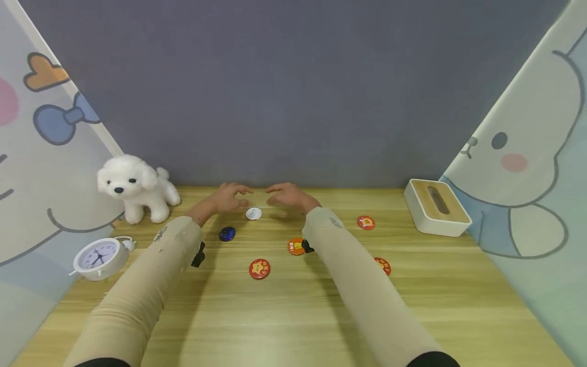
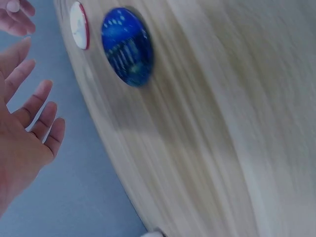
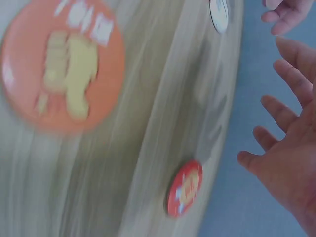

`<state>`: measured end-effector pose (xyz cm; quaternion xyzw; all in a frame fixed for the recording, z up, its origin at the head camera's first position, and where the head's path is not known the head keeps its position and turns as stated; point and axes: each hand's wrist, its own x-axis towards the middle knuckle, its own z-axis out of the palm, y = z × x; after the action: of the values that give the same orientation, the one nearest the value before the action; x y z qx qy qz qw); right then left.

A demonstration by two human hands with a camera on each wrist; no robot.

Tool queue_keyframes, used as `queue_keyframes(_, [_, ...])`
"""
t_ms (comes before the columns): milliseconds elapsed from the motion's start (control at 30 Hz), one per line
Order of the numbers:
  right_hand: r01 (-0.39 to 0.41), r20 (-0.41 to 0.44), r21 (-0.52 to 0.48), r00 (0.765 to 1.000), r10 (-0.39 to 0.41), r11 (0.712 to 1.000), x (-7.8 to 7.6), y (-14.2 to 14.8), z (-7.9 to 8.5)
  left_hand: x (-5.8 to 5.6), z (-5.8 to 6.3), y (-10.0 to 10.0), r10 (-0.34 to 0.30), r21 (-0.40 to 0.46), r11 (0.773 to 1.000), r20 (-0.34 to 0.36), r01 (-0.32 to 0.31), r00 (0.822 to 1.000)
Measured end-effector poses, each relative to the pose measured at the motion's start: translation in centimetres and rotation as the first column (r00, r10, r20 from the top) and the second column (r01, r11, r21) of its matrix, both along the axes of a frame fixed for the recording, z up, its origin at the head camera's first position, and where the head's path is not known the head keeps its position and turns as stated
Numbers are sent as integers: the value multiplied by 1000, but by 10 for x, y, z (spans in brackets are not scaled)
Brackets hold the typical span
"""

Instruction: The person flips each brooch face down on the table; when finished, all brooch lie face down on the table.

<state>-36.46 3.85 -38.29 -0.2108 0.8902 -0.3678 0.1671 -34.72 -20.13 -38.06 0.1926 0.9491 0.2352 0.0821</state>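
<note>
Both hands hover near the back of the wooden table, facing each other with a gap between them. My left hand [image 1: 228,198] has loosely spread fingers and holds nothing; the same hand [image 2: 27,131] shows in the left wrist view. Opposite it, my right hand [image 1: 292,195] also holds nothing, its fingers relaxed in the right wrist view [image 3: 291,123]. Just in front of the gap lies a white round badge [image 1: 254,213]. A dark blue badge [image 1: 227,234] lies nearer the left forearm. An orange badge [image 1: 295,246] with a thumb design sits beside the right wrist.
Red badges lie at the front middle [image 1: 259,268], the right [image 1: 366,222] and partly behind the right forearm [image 1: 383,265]. A plush white dog [image 1: 137,186] and an alarm clock [image 1: 101,258] stand at left. A tissue box [image 1: 435,208] stands back right, against printed side panels.
</note>
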Motion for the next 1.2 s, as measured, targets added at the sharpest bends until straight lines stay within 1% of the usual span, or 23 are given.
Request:
queue_keyframes(100, [22, 15, -22, 1000, -22, 1000, 0, 16, 3, -1, 4, 6, 3, 22, 1000, 38, -4, 999])
queue_keyframes(167, [40, 31, -34, 999, -38, 999, 0, 29, 4, -3, 5, 11, -4, 21, 1000, 52, 3, 999])
queue_keyframes(267, [65, 47, -48, 997, -63, 997, 1, 48, 8, -6, 5, 19, -34, 7, 999, 38, 34, 999])
queue_keyframes(367, [69, 14, -19, 998, -68, 997, 0, 69, 8, -9, 7, 30, -64, -7, 998, 21, 64, 998])
queue_keyframes(500, [110, 18, -8, 994, -110, 994, 1, 93, 6, -11, 9, 48, -88, -4, 996, 25, 88, 996])
queue_keyframes(633, [145, 28, 11, 989, -146, 989, 6, 107, 1, -15, 6, 63, -108, 14, 994, 26, 108, 994])
queue_keyframes(800, [150, 14, 40, 989, -150, 988, 10, 117, -9, -19, 0, 82, -124, 20, 992, 42, 123, 991])
queue_keyframes(933, [147, -6, 65, 989, -147, 987, 9, 114, -15, -20, -6, 94, -120, 6, 993, 65, 120, 991])
queue_keyframes(1000, [151, 3, 67, 989, -151, 986, 9, 111, -17, -20, -10, 99, -126, -18, 992, 69, 127, 990])
queue_keyframes(1067, [160, 16, 64, 987, -161, 985, 9, 110, -20, -20, -14, 105, -138, -36, 989, 55, 140, 989])
queue_keyframes(1200, [162, 18, 93, 986, -165, 982, 9, 107, -23, -21, -23, 115, -194, -55, 980, -11, 193, 981])
